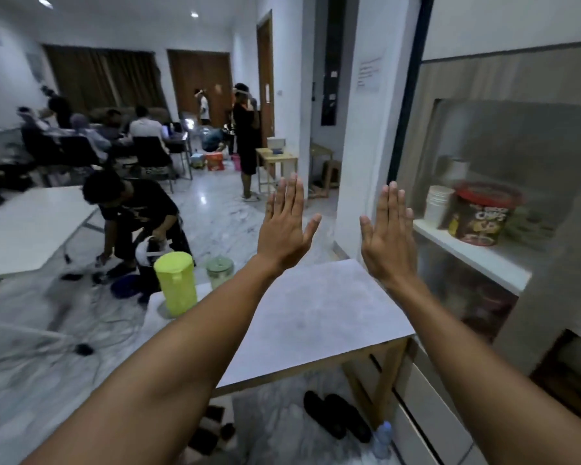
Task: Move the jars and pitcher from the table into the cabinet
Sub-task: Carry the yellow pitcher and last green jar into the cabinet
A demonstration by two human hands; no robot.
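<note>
While my left hand (284, 226) and right hand (388, 236) hang flat, holding nothing, above the table (316, 313), the pitcher (175, 283) and jar (219, 271) (both blurred) stand at ten o'clock.

A shared workroom: seated people (81, 132) at desks, marble floor (215, 209), glass-fronted cabinet (503, 169).

Dim indoor ceiling light; motion blur throughout, wide-angle bending at edges.

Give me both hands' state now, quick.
Left hand: open, fingers straight, holding nothing.
Right hand: open, fingers straight, holding nothing.
</note>
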